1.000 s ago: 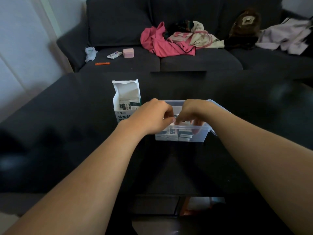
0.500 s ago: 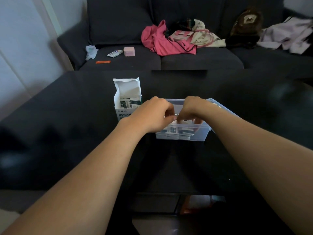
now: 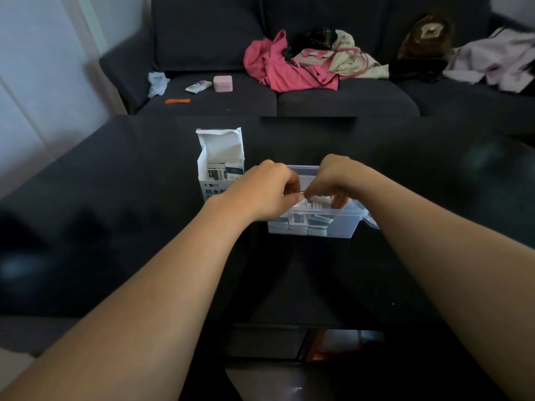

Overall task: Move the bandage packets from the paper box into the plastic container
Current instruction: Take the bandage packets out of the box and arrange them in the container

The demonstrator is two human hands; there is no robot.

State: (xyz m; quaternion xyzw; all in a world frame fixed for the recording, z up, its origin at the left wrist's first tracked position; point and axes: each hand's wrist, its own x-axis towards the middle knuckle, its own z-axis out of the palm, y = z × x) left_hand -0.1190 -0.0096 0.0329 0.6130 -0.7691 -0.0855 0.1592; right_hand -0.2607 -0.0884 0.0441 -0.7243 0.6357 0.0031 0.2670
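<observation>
- Left hand (image 3: 265, 192), head view: fingers curled inward over the near-left part of the plastic container (image 3: 341, 227), fingertips meeting those of the right hand. It appears to pinch the edge of a small white packet (image 3: 317, 204) held between the two hands; the contact is partly hidden by the knuckles.
- Right hand (image 3: 333, 180): also curled, fingers dipping below the container rim and pinching the same packet from the right. Both hands are above the container, not the paper box (image 3: 220, 166).
- Key relation: the paper box stands upright just left of the container, nearly touching it, its torn flap raised at the back. It lies left of and slightly beyond the left hand, so the left hand is the nearer one for a further reach.
- Remaining packets in the box (image 3: 221, 172): standing on edge, long axis upright, white with dark printed panels, tops below the box mouth.
- Packets already in the container (image 3: 301, 224): lying flat in rows along the bottom, seen through the clear wall.
- Judgement: the held packet is being set down; task partway done, several packets left in the box.
- Tabletop (image 3: 144, 227): dark, glossy; both boxes sit near its middle.
</observation>
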